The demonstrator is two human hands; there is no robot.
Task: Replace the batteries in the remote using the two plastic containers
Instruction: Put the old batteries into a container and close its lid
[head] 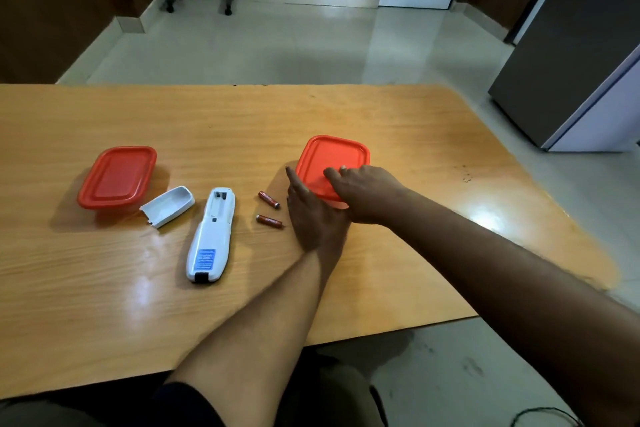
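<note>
Head view showed both hands gathered at the right container (331,163), the one with the red lid standing right of centre on the worktop (415,121). The right hand (367,192) lay over the lid's near right part, fingers curled down onto the lid, though whether they had hold of the rim I could not tell. The left hand (313,215) stood against the container's left wall, fingers straight and pointing away from the person, touching or just beside it.

The two batteries (269,210) lay loose just left of the left hand, each slanting slightly, between that hand and the remote (211,236). The remote lay back up, its long axis running away from the person, the bay at the far end open and seemingly empty. Its cover (168,205) rested beside it, near the left container (117,177), which was lidded and well apart from either hand.

I judged the lid was about to be lifted; the left hand was the nearer to the batteries. Bare wood lay beyond the container, while the worktop's right edge was well apart.
</note>
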